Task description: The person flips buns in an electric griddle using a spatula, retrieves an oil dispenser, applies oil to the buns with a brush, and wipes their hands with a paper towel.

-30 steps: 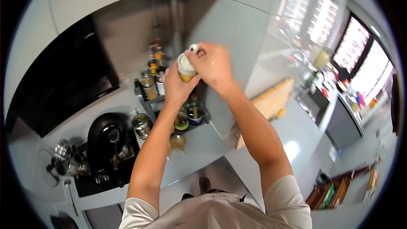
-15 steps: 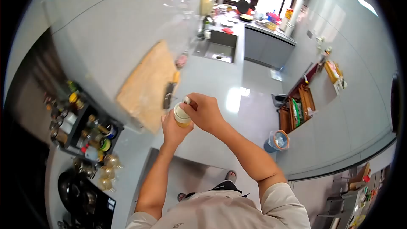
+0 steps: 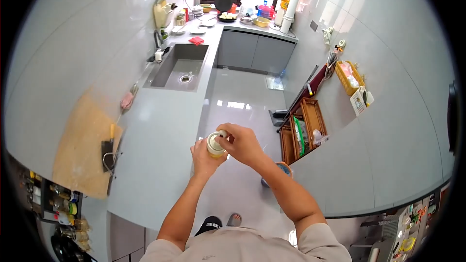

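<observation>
My left hand is wrapped around a small bottle with a yellowish lower part. A pale cream lid tops it. My right hand comes from the right, with thumb and fingers closed on the upper part of the lid. The bottle is held in front of my body, above the floor beside the counter edge. Fingers cover much of it, so its contents cannot be made out.
To the left runs a grey counter with a cutting board, a cleaver and a sink. Dishes stand at the back. On the right are a wooden rack and a bin behind my right forearm.
The view has swung to the right and I have moved towards the walkway, so the counter, board and sink now lie farther left. Both hands keep their hold on the bottle and lid.
</observation>
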### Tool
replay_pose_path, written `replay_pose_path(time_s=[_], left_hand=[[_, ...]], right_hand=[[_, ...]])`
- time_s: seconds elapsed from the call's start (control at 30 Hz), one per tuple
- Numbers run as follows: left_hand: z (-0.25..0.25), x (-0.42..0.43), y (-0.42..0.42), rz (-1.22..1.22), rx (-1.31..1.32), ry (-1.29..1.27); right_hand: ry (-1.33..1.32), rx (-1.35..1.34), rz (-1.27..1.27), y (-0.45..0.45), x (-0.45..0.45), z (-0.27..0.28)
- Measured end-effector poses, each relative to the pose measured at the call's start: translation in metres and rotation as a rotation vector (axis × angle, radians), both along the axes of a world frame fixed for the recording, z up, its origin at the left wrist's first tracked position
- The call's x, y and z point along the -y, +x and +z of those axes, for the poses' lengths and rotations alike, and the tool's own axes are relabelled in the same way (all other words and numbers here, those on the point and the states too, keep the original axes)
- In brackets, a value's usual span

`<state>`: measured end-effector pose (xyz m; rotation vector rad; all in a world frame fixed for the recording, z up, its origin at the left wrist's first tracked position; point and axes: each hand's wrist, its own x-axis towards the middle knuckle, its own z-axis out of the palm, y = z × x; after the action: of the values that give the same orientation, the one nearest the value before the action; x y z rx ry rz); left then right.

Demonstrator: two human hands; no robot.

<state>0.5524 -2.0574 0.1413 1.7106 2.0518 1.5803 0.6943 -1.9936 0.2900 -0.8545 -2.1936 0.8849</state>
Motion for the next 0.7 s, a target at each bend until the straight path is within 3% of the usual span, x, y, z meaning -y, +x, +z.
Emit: replay_pose_path(time_s=[0.23,0.43,0.7], left_hand=[[-0.017,-0.178,0.029,-0.019,-0.147,0.077],[-0.046,-0.381,0.01,-0.097,-0.114,0.084],[-0.016,-0.653,-0.048,-0.139,-0.137,0.063]], right_hand=[[-0.101,0.077,-0.068,0.037,-0.175,-0.026],[-0.067,0.016,-0.111,0.021,-0.371,-0.061],[-0.124,-0.12,-0.27,-0.022,-0.633,-0.039]])
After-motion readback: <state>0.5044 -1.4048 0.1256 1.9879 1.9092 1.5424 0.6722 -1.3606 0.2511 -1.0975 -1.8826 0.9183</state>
